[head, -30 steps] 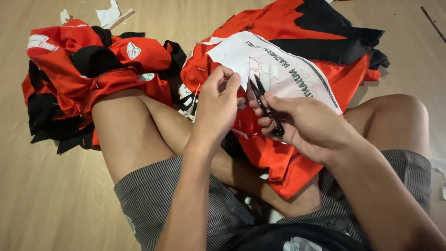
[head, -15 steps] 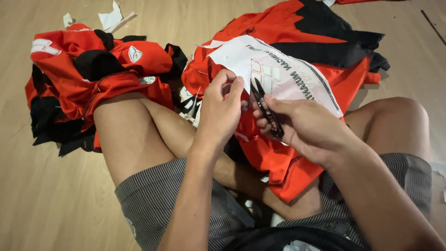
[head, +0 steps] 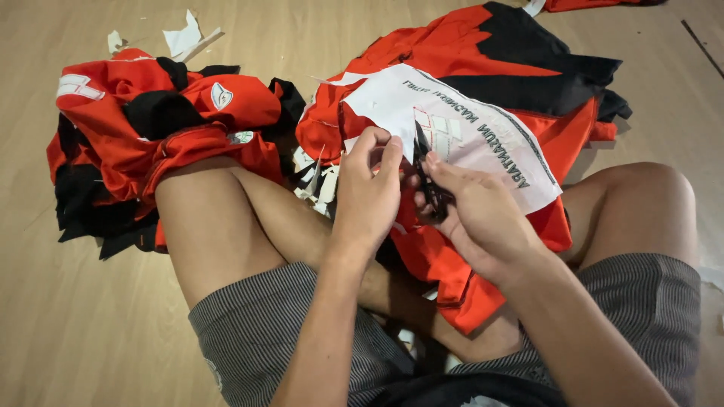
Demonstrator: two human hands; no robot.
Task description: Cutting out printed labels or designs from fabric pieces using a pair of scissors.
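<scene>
A heap of red and black garments [head: 151, 143] lies at ten o'clock, paper scraps [head: 185, 38] beyond it. The left hand [head: 369, 200] pinches the white printed sheet [head: 467, 136] on the red jersey [head: 483, 68]. The right hand [head: 483, 218] is clamped on black scissors [head: 428, 181], blades toward twelve o'clock; their handles are hidden.

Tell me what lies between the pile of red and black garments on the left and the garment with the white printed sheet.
In the head view, small white paper scraps lie on the wooden floor between the pile and the garment, just beyond the bent leg.
</scene>
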